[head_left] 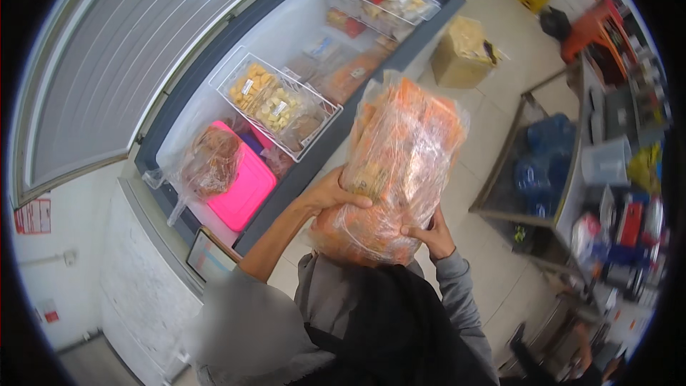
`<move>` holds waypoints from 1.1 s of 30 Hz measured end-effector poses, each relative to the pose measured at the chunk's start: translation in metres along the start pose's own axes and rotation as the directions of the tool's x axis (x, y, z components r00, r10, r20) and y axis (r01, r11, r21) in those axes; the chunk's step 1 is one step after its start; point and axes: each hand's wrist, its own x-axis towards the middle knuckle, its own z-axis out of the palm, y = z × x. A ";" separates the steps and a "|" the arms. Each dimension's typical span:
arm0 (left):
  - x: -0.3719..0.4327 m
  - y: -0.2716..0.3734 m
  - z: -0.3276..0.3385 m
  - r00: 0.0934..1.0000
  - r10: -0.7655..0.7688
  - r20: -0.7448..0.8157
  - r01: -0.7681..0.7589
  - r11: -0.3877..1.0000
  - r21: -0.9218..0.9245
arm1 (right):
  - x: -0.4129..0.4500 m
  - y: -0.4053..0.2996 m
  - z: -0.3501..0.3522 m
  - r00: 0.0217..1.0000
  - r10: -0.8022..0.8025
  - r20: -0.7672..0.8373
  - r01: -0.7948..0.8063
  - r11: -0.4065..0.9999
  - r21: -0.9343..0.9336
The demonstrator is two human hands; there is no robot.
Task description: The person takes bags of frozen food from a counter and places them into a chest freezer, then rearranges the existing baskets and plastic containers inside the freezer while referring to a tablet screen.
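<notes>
A large bundle of orange food packs in clear plastic wrap is held close in front of my body. My left hand grips its left side, thumb on top. On the lower right side my right hand holds it the same way, thumb pressed on the film. To the left stands an open chest freezer. A white wire basket hangs in it with bagged yellow and pale food pieces. Beside that basket, a plastic bag of brownish food rests on a bright pink lid.
The raised freezer lid stands at the left. A cardboard box sits on the floor beyond the bundle. On the right, blue water jugs fill a shelf under a cluttered counter. Part of another person shows at the lower right.
</notes>
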 end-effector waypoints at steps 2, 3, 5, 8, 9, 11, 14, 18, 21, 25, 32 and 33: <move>0.034 0.038 -0.024 0.998 0.011 -0.062 -0.011 1.000 -0.003 | 0.067 -0.026 -0.014 0.997 0.014 0.073 -0.011 0.999 -0.048; 0.048 0.057 -0.038 0.995 0.021 -0.094 -0.023 1.000 -0.012 | 0.103 -0.040 -0.018 0.993 0.011 0.119 -0.001 0.997 -0.081; 0.083 0.094 -0.075 0.974 -0.007 -0.224 0.015 0.999 0.038 | 0.177 -0.063 -0.018 0.984 0.010 0.181 -0.002 0.999 -0.044; 0.140 0.155 -0.138 0.951 0.042 -0.305 -0.029 0.998 0.047 | 0.294 -0.088 -0.011 0.971 0.055 0.234 -0.065 0.997 0.036; 0.156 0.177 -0.163 0.938 0.041 -0.344 -0.016 0.997 0.078 | 0.334 -0.092 -0.004 0.970 0.057 0.236 -0.067 0.997 0.032; 0.193 0.209 -0.221 0.933 0.035 -0.359 0.024 0.987 0.156 | 0.411 -0.091 0.005 0.953 0.129 0.274 -0.149 0.987 0.053; 0.243 0.239 -0.311 0.930 -0.096 -0.354 0.140 0.985 0.099 | 0.513 -0.082 0.026 0.932 0.165 0.324 -0.229 0.959 0.169; 0.300 0.238 -0.415 0.913 -0.260 -0.316 0.300 0.950 0.085 | 0.600 -0.034 0.053 0.928 0.224 0.297 -0.319 0.890 0.325; 0.341 0.230 -0.468 0.882 -0.365 -0.297 0.407 0.909 0.091 | 0.648 0.005 0.061 0.923 0.297 0.244 -0.374 0.840 0.393; 0.396 0.212 -0.526 0.829 -0.500 -0.250 0.550 0.810 0.202 | 0.687 0.078 0.064 0.893 0.422 0.156 -0.448 0.803 0.394; 0.467 0.076 -0.644 0.902 -0.295 -0.314 0.431 0.662 0.614 | 0.757 0.149 0.056 0.827 0.559 -0.057 -0.481 0.757 0.441; 0.475 0.050 -0.646 0.833 -0.127 -0.538 0.539 0.406 0.738 | 0.763 0.167 0.048 0.810 0.575 -0.113 -0.496 0.776 0.391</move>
